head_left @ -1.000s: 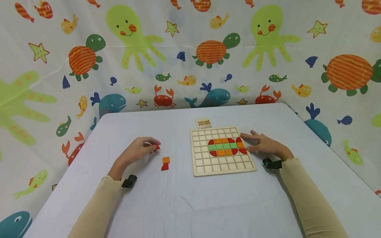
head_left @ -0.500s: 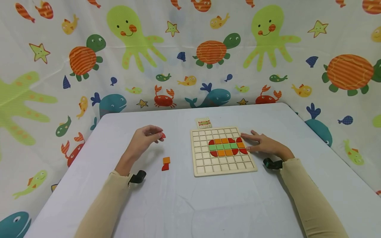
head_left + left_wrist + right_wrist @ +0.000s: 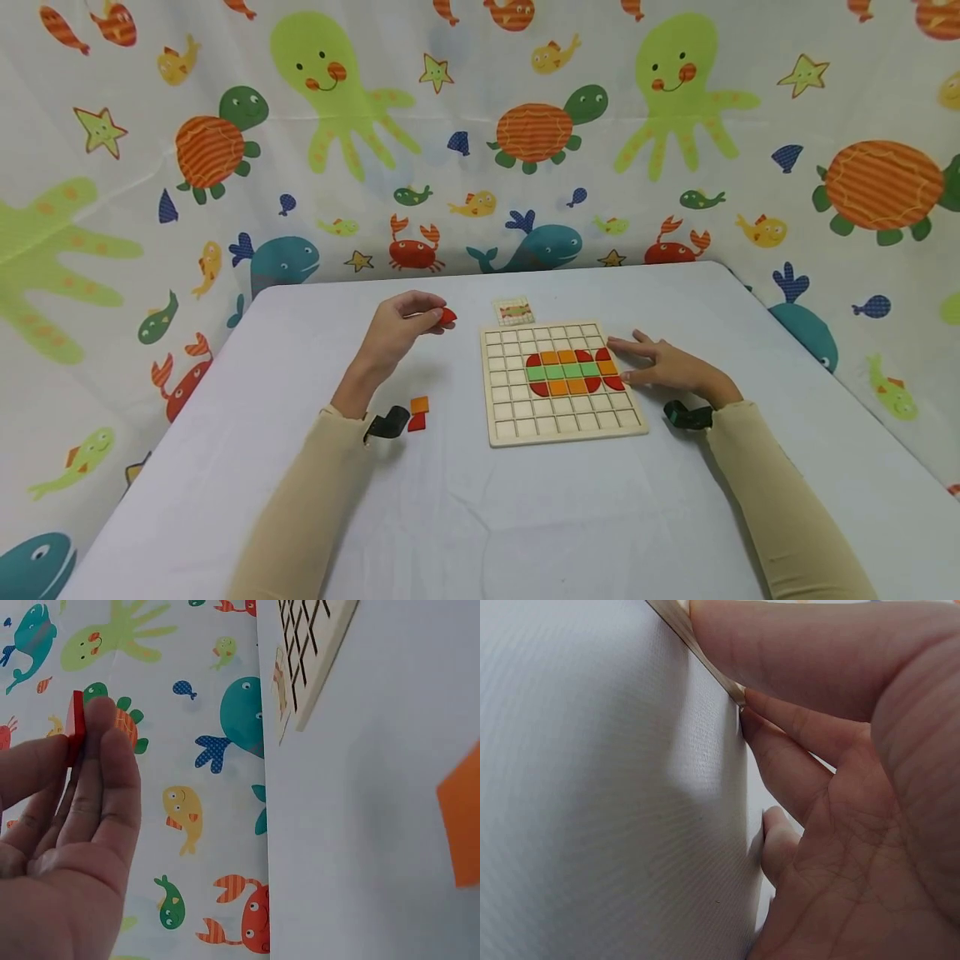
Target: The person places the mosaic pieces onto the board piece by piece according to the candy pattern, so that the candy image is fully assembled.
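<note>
Raised over the table left of the grid board, my left hand [image 3: 408,323] pinches a red tile [image 3: 447,316] with a curved edge between thumb and fingers. In the left wrist view the tile [image 3: 75,727] is seen nearly edge-on. The wooden grid board [image 3: 525,425] carries a pattern of red, orange and green tiles, with a green row [image 3: 562,371] through its middle. My right hand [image 3: 663,367] rests at the board's right edge, fingers loosely extended. In the right wrist view, its thumb and fingertips touch the board's rim [image 3: 712,671].
A small pattern card [image 3: 514,311] lies behind the board. Left of the board are a loose orange tile [image 3: 419,405] and a red tile [image 3: 417,422] by the left wrist's black camera [image 3: 387,422]. A printed curtain [image 3: 465,83] hangs behind the white table [image 3: 570,533].
My left hand has lifted the red tile and carried it right and away from me, towards the board. My right hand stays at the board's edge.
</note>
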{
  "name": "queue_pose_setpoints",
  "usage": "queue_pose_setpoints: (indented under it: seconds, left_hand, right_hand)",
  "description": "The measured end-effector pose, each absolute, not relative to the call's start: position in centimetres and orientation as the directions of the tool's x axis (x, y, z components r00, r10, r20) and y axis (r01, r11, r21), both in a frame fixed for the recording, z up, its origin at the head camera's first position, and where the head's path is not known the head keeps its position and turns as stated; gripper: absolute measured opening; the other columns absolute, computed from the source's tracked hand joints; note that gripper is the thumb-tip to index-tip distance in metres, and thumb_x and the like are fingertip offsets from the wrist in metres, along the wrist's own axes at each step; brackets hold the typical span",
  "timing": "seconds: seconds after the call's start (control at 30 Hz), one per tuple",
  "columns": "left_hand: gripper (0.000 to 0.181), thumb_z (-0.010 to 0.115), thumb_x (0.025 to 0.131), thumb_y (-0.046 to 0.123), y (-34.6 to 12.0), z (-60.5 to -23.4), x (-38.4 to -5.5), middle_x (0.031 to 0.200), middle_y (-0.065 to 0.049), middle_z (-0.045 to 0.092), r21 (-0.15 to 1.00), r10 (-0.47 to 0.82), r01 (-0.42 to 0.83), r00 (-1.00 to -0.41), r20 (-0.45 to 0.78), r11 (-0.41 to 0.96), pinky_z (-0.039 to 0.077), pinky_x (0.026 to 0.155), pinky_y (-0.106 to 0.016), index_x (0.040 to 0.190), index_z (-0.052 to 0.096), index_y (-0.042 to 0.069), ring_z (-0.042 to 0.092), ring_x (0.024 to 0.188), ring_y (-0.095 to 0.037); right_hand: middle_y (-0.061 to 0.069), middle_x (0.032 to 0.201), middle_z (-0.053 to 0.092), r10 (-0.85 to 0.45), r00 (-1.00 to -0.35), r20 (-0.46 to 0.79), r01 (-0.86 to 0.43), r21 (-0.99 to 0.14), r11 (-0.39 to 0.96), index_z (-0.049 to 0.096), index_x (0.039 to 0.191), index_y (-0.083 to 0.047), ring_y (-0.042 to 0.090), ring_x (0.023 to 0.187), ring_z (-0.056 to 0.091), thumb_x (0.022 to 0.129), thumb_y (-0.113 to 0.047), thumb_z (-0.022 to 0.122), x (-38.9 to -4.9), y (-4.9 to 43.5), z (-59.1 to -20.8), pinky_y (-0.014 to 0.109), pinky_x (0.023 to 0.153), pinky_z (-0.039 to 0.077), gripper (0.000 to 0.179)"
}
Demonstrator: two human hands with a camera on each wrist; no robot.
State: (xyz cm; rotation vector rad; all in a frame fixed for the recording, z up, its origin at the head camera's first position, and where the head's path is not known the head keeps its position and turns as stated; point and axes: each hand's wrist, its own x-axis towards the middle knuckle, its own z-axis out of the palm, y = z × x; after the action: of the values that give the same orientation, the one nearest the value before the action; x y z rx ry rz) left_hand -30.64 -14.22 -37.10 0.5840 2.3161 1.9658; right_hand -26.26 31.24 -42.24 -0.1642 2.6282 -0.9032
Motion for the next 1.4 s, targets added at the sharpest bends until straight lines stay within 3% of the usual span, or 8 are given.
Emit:
queue_pose_setpoints:
  seconds: [0.17, 0.4, 0.63, 0.93, 1.4]
  left_hand:
    - [0.027, 0.063, 0.108, 0.008, -11.9, -36.9, -30.6, 0.121, -0.022, 0.071, 0.964, 0.33, 0.258, -0.917, 0.226, 0.056, 0.058, 0.096, -0.036, 0.13, 0.065, -0.008, 0.072, 0.106, -0.039]
    - [0.026, 0.067, 0.106, 0.007, -9.3, -36.6, -30.8, 0.116, -0.018, 0.072, 0.973, 0.315, 0.22, -0.921, 0.231, -0.07, 0.058, 0.092, -0.03, 0.127, 0.067, -0.009, 0.07, 0.098, -0.024]
    - [0.025, 0.067, 0.106, 0.005, -7.7, -36.6, -31.0, 0.112, -0.013, 0.073, 0.972, 0.284, 0.167, -0.936, 0.209, -0.163, 0.058, 0.089, -0.028, 0.127, 0.067, -0.008, 0.069, 0.096, -0.021]
    - [0.024, 0.067, 0.106, 0.007, -6.5, -37.6, -31.4, 0.117, -0.018, 0.072, 0.983, 0.293, 0.157, -0.939, 0.179, -0.098, 0.057, 0.092, -0.029, 0.126, 0.068, -0.007, 0.068, 0.099, -0.023]
    - [0.024, 0.066, 0.107, 0.008, -4.8, -40.0, -31.7, 0.118, -0.016, 0.071, 0.995, 0.304, 0.101, -0.948, 0.091, 0.018, 0.057, 0.092, -0.03, 0.126, 0.069, -0.006, 0.069, 0.099, -0.026]
  right_hand:
    - [0.032, 0.174, 0.0, -0.213, -0.931, -0.297, 0.015, -0.615, 0.788, 0.038, 0.167, -0.018, 0.067, 0.152, -0.005, 0.093, -0.05, 0.078, -26.2, 31.3, -42.6, 0.087, 0.11, 0.009, 0.09]
    - [0.032, 0.174, 0.001, -0.21, -0.93, -0.301, 0.02, -0.613, 0.79, 0.038, 0.167, -0.018, 0.067, 0.152, -0.005, 0.093, -0.05, 0.078, -26.1, 31.0, -42.7, 0.087, 0.111, 0.009, 0.09]
    - [0.033, 0.173, 0.001, -0.21, -0.93, -0.303, 0.02, -0.611, 0.792, 0.037, 0.167, -0.017, 0.067, 0.152, -0.004, 0.093, -0.051, 0.077, -26.0, 30.7, -42.5, 0.087, 0.11, 0.01, 0.09]
    - [0.033, 0.173, 0.002, -0.221, -0.935, -0.277, -0.006, -0.61, 0.792, 0.038, 0.167, -0.017, 0.067, 0.152, -0.003, 0.094, -0.049, 0.077, -25.8, 30.8, -42.1, 0.087, 0.109, 0.01, 0.089]
    - [0.033, 0.173, 0.001, -0.238, -0.931, -0.276, -0.017, -0.619, 0.785, 0.037, 0.167, -0.016, 0.068, 0.151, -0.002, 0.094, -0.048, 0.076, -25.8, 31.1, -41.9, 0.088, 0.109, 0.012, 0.088]
